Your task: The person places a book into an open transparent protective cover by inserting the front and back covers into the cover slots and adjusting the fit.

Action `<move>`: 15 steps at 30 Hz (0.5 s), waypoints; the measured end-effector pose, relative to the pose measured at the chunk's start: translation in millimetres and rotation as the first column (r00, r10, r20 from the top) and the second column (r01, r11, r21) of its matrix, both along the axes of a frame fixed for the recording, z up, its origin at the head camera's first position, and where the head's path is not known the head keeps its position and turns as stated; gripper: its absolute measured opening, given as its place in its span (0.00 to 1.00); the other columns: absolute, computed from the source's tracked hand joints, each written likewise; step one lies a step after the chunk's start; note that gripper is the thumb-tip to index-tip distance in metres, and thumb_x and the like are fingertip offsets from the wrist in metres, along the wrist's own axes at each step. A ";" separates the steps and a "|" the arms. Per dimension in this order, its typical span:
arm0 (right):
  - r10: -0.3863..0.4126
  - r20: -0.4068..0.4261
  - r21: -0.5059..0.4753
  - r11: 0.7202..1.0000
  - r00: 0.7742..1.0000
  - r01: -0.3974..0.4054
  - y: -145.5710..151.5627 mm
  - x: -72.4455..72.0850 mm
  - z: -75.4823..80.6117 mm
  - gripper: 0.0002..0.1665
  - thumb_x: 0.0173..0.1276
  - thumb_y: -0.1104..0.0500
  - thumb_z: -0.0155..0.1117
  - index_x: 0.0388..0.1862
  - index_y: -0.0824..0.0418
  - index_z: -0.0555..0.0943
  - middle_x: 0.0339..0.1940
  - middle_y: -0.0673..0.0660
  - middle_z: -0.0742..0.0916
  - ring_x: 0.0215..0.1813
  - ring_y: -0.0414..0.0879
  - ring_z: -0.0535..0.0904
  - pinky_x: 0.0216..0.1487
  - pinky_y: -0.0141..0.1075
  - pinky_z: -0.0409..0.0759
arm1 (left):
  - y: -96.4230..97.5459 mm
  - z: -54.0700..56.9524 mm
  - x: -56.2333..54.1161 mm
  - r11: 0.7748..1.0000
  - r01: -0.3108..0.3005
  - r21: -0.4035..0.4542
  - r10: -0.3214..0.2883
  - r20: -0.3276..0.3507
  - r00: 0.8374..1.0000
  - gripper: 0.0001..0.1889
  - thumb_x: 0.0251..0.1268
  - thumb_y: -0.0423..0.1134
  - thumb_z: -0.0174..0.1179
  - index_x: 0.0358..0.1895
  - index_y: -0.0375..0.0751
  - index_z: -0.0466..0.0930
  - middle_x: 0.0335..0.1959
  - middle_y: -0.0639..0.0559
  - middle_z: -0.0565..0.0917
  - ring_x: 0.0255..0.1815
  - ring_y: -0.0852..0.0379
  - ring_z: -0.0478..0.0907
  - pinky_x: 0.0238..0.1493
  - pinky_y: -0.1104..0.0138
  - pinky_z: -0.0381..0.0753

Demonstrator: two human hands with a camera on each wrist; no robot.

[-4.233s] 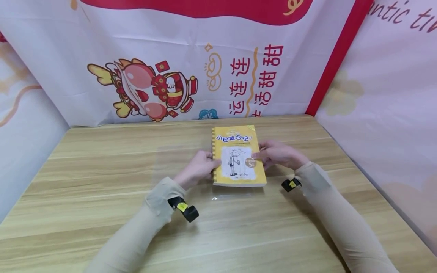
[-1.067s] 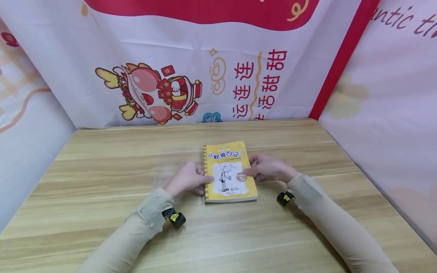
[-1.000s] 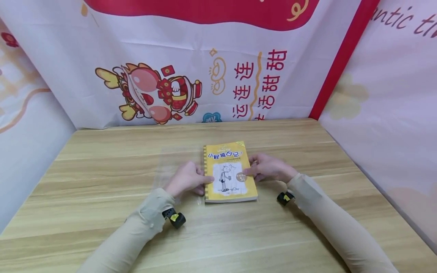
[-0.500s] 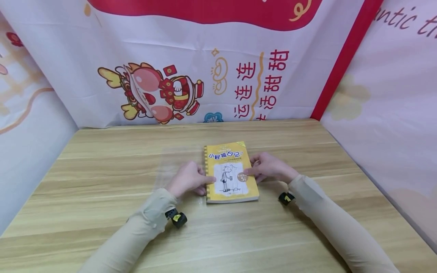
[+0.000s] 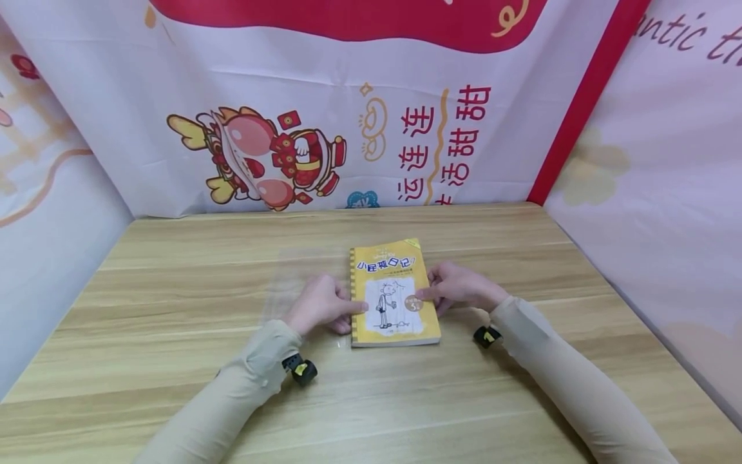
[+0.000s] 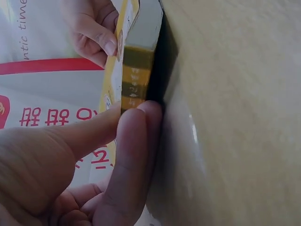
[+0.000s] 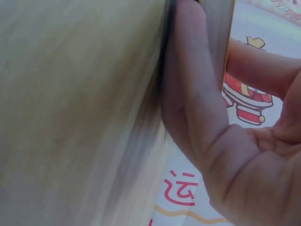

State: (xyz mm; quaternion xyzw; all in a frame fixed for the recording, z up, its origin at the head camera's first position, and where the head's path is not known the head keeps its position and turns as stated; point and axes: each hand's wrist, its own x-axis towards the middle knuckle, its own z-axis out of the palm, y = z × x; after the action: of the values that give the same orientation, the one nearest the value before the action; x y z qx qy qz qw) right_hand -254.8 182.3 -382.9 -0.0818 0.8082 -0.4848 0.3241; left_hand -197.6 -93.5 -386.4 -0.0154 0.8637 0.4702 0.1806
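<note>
A yellow paperback book (image 5: 390,322) with a cartoon figure on its cover lies face up over the table, cover toward me. My left hand (image 5: 322,301) pinches its striped spine edge, thumb on the cover. In the left wrist view, the fingers press at the spine (image 6: 136,87), low by the tabletop. On the opposite side, my right hand (image 5: 462,285) grips the page edge, thumb on the cover and fingers at the side and beneath, as the right wrist view shows. Beside the spine, a clear plastic sheet (image 5: 290,267) lies flat, partly covered by the left hand.
The wood-grain table (image 5: 174,290) reaches back to a white printed cloth (image 5: 324,71) with a cartoon dragon and red lettering. Another printed cloth (image 5: 655,212) hangs along the right side. Black cameras sit on both wrists.
Compared with about four seconds ago, the book has come nearer to me and a little left, with both hands on it. Over the last second it has shifted only slightly right.
</note>
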 end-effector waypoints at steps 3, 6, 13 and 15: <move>-0.001 0.021 -0.009 1.000 1.000 0.001 0.0 0.4 1.5 0.16 0.67 0.65 0.66 0.45 0.74 0.73 0.38 0.68 0.85 0.37 0.57 0.85 0.39 0.47 0.86 | -1.3 -1.6 0.1 1.000 0.021 0.008 -0.021 -0.007 1.000 0.15 0.57 0.41 0.73 0.24 0.32 0.81 0.19 0.43 0.83 0.16 0.53 0.82 0.21 0.64 0.84; -0.004 0.034 -0.012 1.000 0.999 0.004 0.4 0.3 2.4 0.17 0.67 0.65 0.66 0.47 0.74 0.72 0.40 0.68 0.84 0.38 0.57 0.85 0.41 0.47 0.85 | -1.7 -2.6 0.3 0.999 0.035 0.011 -0.034 -0.015 0.999 0.15 0.58 0.40 0.72 0.24 0.32 0.81 0.19 0.42 0.83 0.16 0.53 0.82 0.22 0.64 0.84; -0.017 0.041 -0.028 0.999 0.999 0.018 -0.5 -0.1 1.6 0.16 0.67 0.65 0.67 0.45 0.74 0.71 0.39 0.68 0.85 0.38 0.58 0.86 0.41 0.47 0.85 | -0.8 -2.6 0.4 0.999 0.033 0.012 -0.033 -0.007 0.999 0.15 0.60 0.39 0.71 0.23 0.31 0.80 0.20 0.42 0.83 0.16 0.54 0.82 0.22 0.64 0.84; -0.024 0.039 -0.030 0.999 0.999 0.025 -0.5 0.0 1.0 0.16 0.67 0.65 0.66 0.44 0.73 0.70 0.40 0.68 0.86 0.38 0.59 0.86 0.40 0.47 0.85 | -0.3 -2.9 0.2 0.999 0.031 0.008 -0.031 -0.003 1.000 0.15 0.60 0.39 0.70 0.23 0.31 0.80 0.20 0.42 0.83 0.16 0.54 0.82 0.22 0.65 0.84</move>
State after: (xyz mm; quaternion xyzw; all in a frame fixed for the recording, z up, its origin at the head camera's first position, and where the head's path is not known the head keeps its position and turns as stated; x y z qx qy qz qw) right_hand -254.8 181.8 -381.9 -0.0675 0.7954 -0.5024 0.3323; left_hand -197.4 -93.8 -389.2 -0.0005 0.8623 0.4706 0.1868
